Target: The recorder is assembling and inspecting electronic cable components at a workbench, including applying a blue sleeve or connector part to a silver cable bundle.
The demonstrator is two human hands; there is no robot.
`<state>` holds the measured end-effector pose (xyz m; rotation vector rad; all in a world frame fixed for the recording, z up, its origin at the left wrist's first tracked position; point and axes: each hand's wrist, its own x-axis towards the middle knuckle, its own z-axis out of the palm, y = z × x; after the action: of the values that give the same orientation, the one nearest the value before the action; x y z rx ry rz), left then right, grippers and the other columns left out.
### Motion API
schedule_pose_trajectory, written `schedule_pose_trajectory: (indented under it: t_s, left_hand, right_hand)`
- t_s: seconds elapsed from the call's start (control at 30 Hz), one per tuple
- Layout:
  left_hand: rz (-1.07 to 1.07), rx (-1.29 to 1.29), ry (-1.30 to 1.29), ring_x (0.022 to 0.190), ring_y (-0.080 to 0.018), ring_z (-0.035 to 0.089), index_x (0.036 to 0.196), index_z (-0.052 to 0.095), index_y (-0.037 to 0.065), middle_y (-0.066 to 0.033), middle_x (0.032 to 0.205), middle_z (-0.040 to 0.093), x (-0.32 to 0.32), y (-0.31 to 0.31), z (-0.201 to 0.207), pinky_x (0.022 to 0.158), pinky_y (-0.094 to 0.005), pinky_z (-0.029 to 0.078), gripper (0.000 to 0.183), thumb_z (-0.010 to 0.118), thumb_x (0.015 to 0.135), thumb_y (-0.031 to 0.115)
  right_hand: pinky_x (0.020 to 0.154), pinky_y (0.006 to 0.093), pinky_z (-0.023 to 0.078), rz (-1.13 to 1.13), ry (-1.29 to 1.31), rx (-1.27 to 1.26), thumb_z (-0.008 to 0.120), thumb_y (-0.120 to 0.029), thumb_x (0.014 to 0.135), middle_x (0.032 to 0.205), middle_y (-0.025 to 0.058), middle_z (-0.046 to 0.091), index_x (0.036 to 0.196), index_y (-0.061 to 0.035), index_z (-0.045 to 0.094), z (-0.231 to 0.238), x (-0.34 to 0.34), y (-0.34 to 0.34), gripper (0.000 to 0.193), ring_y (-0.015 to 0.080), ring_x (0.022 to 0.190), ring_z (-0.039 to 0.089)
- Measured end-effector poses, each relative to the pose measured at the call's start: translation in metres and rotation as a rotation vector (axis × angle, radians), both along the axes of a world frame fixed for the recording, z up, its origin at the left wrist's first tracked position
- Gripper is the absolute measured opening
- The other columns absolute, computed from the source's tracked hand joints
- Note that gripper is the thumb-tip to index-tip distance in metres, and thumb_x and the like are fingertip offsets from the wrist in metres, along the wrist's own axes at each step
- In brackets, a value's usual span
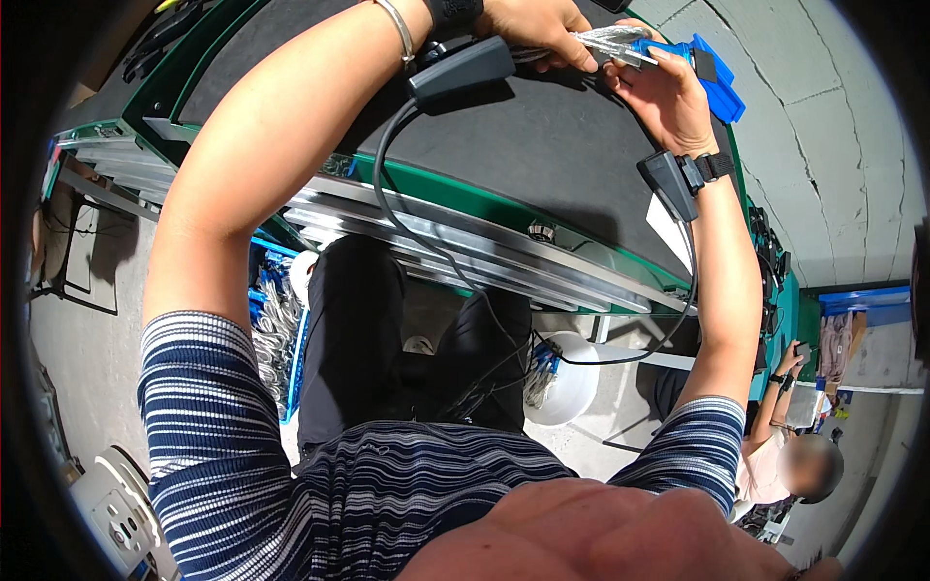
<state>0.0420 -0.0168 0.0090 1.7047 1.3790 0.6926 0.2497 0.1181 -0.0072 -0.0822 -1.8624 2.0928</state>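
Left hand (542, 24) pinches a silvery cable bundle (603, 39) – over the far part of the black worktop (572, 155). Right hand (673, 102) half curled, fingertips at the bundle's plug end – cannot tell if gripping. Blue piece (722, 92) just beside right hand; white card (666, 232) near right forearm.

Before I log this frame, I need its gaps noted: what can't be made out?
All in the head view:
Shiny silver cable bundle: a stretch covered by the left hand.
Left hand: partly cut off by the top edge.
Bright blue plastic piece: partly behind the right hand.
Thin cables in the round white bucket: too small to count.
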Motion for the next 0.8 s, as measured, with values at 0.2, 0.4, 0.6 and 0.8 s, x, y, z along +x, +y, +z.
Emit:
schedule_pose_trajectory:
  t_s: [0.2,0.4,0.6,0.8]
  left_hand:
    - [0.165,0.282,0.453,0.077,-0.0278,0.068,0.103,0.068,0.002,-0.0157,0.086,0.071,0.012,0.003,-0.005,0.071,-0.0385,0.052,0.036,0.064,0.092,0.036]
    - [0.188,0.293,0.677,0.096,-0.0410,0.066,0.106,0.068,0.004,-0.0251,0.100,0.068,0.025,-0.001,0.001,0.084,-0.0471,0.051,0.039,0.058,0.092,0.038]
    - [0.256,0.240,0.688,0.096,-0.0400,0.067,0.105,0.068,0.004,-0.0242,0.098,0.069,0.029,-0.007,0.003,0.084,-0.0464,0.052,0.038,0.057,0.092,0.038]
    - [0.234,0.260,0.702,0.095,-0.0399,0.067,0.103,0.069,0.003,-0.0243,0.099,0.069,0.025,-0.004,0.001,0.083,-0.0464,0.052,0.039,0.058,0.091,0.039]
  right_hand:
    - [0.085,0.0296,0.050,0.005,-0.015,0.012,0.054,-0.029,0.094,0.110,0.0100,0.064,0.128,-0.0036,0.054,-0.003,0.000,0.007,0.042,0.0191,0.095,0.062]
    - [0.086,0.0284,0.050,-0.019,-0.076,0.081,0.057,-0.034,0.096,0.110,0.0079,0.065,0.127,-0.0064,0.056,-0.006,0.001,0.005,0.041,0.0167,0.094,0.063]
    - [0.088,0.0278,0.051,-0.077,-0.131,0.240,0.068,-0.033,0.091,0.110,0.0050,0.066,0.127,-0.0093,0.058,-0.005,0.003,-0.001,0.044,0.0144,0.095,0.064]
    - [0.087,0.0275,0.051,-0.069,-0.132,0.285,0.072,-0.031,0.089,0.108,0.0047,0.066,0.128,-0.0081,0.057,-0.005,0.001,-0.001,0.047,0.0137,0.094,0.063]
